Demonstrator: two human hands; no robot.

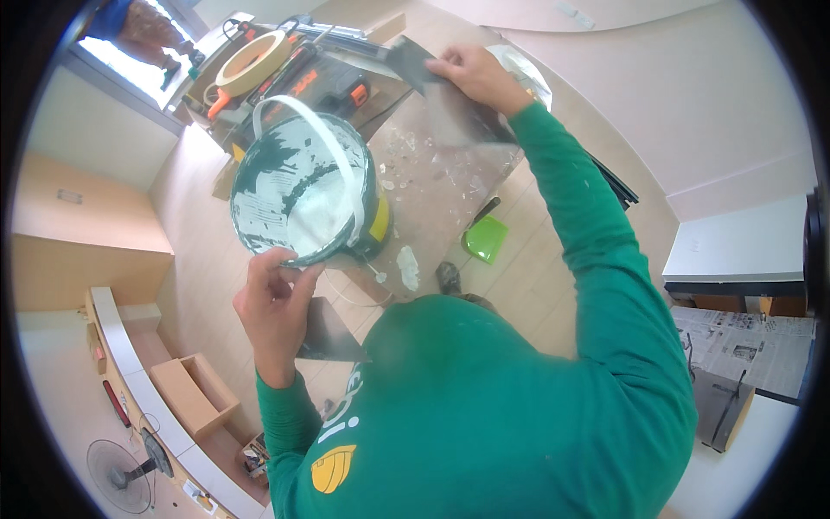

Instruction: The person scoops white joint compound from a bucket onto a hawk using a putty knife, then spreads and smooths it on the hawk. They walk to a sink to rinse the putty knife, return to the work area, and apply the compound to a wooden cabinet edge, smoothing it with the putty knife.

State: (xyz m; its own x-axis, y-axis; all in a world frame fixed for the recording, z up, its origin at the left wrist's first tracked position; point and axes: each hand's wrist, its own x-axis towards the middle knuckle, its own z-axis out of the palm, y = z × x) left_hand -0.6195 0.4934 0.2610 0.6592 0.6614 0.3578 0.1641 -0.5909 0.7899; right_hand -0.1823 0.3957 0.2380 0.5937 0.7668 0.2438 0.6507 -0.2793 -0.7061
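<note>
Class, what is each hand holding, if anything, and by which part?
The left hand pinches the bucket at its near rim. The right hand's fingers meet a dark flat sheet; blur hides whether they grip it.

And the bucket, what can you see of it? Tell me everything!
The bucket is round, dark green, plastic-looking, with a yellow patch outside. A white handle arches over its open top. Whitish paste smears the inner wall and covers the bottom. It sits mouth up at the table's left edge; the left hand touches its near rim.
</note>
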